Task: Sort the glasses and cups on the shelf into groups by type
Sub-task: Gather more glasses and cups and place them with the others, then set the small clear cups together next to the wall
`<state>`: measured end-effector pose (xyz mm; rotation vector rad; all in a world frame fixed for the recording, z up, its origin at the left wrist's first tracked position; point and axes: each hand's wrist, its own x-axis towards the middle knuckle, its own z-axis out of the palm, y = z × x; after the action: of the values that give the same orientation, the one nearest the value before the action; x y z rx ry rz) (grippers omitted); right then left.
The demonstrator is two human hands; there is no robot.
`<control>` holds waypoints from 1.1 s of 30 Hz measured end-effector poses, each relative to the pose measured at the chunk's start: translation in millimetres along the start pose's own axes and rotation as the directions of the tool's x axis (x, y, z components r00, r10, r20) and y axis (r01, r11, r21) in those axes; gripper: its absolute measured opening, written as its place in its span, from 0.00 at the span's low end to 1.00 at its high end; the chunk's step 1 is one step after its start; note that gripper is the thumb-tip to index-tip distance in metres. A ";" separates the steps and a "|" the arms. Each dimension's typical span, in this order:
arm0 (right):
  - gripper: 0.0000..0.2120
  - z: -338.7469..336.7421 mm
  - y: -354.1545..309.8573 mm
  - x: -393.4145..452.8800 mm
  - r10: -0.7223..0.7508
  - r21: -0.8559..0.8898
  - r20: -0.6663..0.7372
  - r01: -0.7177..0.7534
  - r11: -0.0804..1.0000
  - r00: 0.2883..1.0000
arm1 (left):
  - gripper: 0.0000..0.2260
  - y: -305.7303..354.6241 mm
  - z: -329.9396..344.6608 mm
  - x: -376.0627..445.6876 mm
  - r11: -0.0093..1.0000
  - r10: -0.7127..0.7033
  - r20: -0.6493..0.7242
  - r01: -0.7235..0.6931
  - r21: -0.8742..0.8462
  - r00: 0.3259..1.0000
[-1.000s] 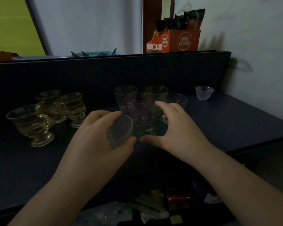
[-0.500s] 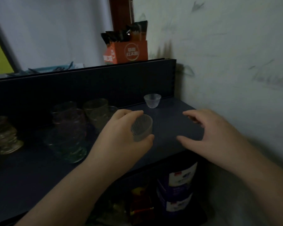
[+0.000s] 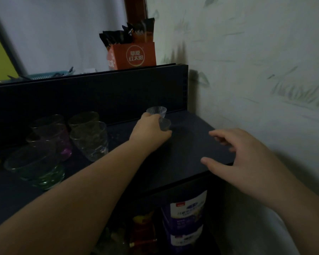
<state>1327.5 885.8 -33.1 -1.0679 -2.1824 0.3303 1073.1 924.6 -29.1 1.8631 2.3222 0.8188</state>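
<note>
Now left grip (image 3: 151,129) holds small ribbed cup (image 3: 165,124) beside matching cup (image 3: 156,110); right grip (image 3: 241,155) loose, spread.

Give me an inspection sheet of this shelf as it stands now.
Surface: dark shelf, dimly lit.
Job's things: small ribbed cup by the back panel; second small cup; clear tumblers; purple glass; green bowl.
Clutter: orange box of sachets above; tins below.
Grips: left hand holds the second small cup; right hand open, hovering.
Cables: nothing seen.
Surroundings: patterned wall on the right.
</note>
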 end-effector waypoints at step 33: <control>0.31 133.0 -229.4 5.6 -0.469 0.286 0.259 0.397 0.872 0.844 | 0.36 -175.5 -195.1 -316.8 0.907 -0.234 -0.499 0.371 0.196 0.835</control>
<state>1098.1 753.8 -16.5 -0.3857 -2.5258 0.5520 932.0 538.2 -25.9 1.4149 3.0819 1.0213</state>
